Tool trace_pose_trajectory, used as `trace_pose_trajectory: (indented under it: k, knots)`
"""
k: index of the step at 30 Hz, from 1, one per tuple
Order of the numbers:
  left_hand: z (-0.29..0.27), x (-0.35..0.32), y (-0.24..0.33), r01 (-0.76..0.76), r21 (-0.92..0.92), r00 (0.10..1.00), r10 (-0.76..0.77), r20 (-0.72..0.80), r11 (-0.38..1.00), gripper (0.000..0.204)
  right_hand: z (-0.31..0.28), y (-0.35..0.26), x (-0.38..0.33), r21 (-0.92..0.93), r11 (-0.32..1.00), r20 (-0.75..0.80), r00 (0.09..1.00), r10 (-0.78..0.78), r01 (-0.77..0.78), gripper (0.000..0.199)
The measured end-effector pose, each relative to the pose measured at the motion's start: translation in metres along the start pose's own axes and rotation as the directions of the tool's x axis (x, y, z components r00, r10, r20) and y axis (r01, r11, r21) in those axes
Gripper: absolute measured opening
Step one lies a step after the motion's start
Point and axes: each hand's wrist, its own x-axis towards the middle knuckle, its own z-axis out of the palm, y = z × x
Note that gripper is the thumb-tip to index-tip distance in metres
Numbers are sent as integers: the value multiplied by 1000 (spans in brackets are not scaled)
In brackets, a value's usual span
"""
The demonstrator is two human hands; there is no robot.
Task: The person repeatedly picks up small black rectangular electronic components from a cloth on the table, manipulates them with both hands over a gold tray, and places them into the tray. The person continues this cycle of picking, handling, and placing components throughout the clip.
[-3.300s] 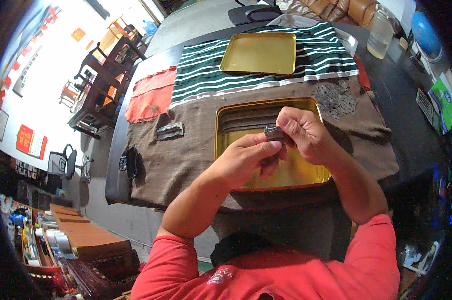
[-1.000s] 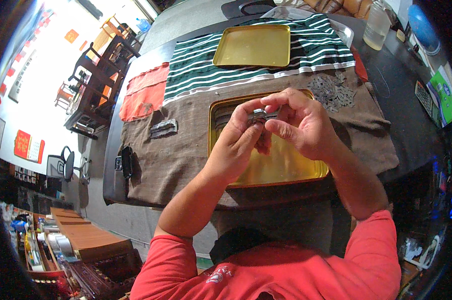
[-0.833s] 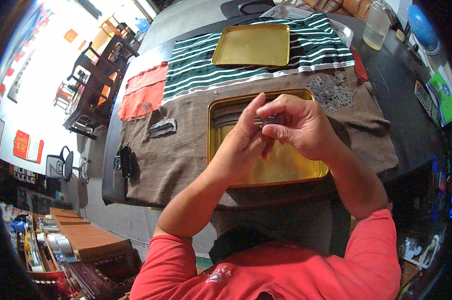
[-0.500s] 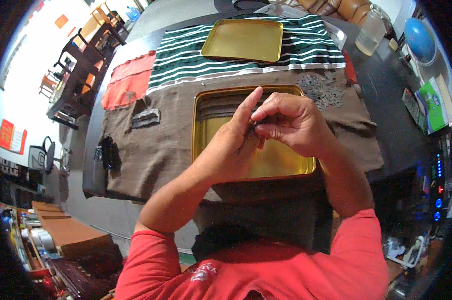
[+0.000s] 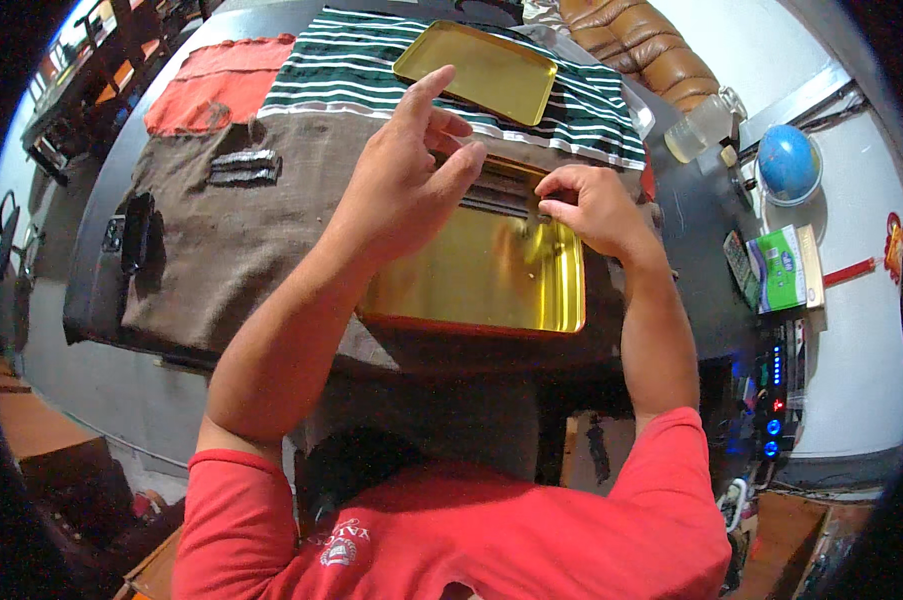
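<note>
A gold rectangular tray lies on the brown cloth in front of me, with several dark strips in rows along its far side. Over the tray's left part my left hand is raised, index finger stretched up and thumb apart, with nothing visible in it. At the tray's far right corner, my right hand has thumb and fingers pinched together. Something small and dark may be between the fingertips, too small to name. Tiny specks dot the tray floor. My right hand and wrist hide part of the cloth behind them.
A second, shallow gold tray rests on a green-and-white striped cloth. Left on the brown cloth lie grey strips and a black object. A jar, globe and green packet stand at right.
My hands were together over the tray and have parted: the left lifted away to the left, the right moved to the tray's far right corner. The view has turned to the right.
</note>
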Motion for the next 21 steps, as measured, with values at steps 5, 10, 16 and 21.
trace_pose_trajectory:
  k: [5, 10, 16, 21]
  knots:
    - [0, -1, 1, -24, 7, 999, 25, -30, 1000, 66, 6, -5, 13, -123, 992, 118, 993, 26, -11, 18]
    - [-4, 2, -4, 33, -3, 999, -33, 1, 999, 61, 11, -5, 24, -213, 976, 160, 984, 85, -50, 18]
    - [-2, 5, -12, -11, 8, 999, 12, -50, 1000, 55, 15, -4, 27, -271, 960, 175, 978, 114, -63, 19]
    - [-2, 5, -13, -3, 59, 999, 5, -34, 998, 47, 19, -7, 28, -429, 903, 154, 983, 100, -25, 18]
